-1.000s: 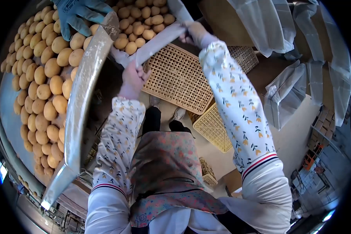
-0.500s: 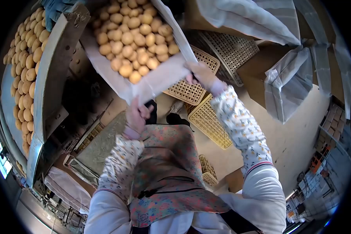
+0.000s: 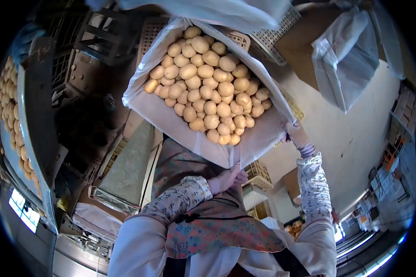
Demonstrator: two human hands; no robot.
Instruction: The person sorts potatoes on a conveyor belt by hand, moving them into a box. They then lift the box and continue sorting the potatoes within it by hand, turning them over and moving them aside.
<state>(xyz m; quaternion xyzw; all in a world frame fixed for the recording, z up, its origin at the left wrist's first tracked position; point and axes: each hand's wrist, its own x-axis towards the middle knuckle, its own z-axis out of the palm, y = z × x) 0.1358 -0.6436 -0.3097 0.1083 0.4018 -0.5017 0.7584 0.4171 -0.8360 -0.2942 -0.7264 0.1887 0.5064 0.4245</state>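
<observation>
A box lined with a white sheet [image 3: 192, 141] is tilted in front of me, holding a heap of round, yellow-brown potatoes [image 3: 210, 87]. My right hand [image 3: 296, 133], in a pale glove, is closed on the liner's right corner. Close to my apron, my left hand [image 3: 227, 180] has its fingers pressed together at the liner's near corner. The box itself is mostly hidden under the liner.
On the left, a metal-sided chute [image 3: 37, 134] carries more potatoes [image 3: 9, 99]. Another box with a clear plastic liner [image 3: 349, 60] stands at the upper right. A yellow perforated crate [image 3: 259, 174] sits below on the floor. A blue-gloved hand [image 3: 27, 39] shows at upper left.
The lined box of potatoes has swung right and closer to my body. Both hands moved right with it, the left also towards my apron. My view has turned too.
</observation>
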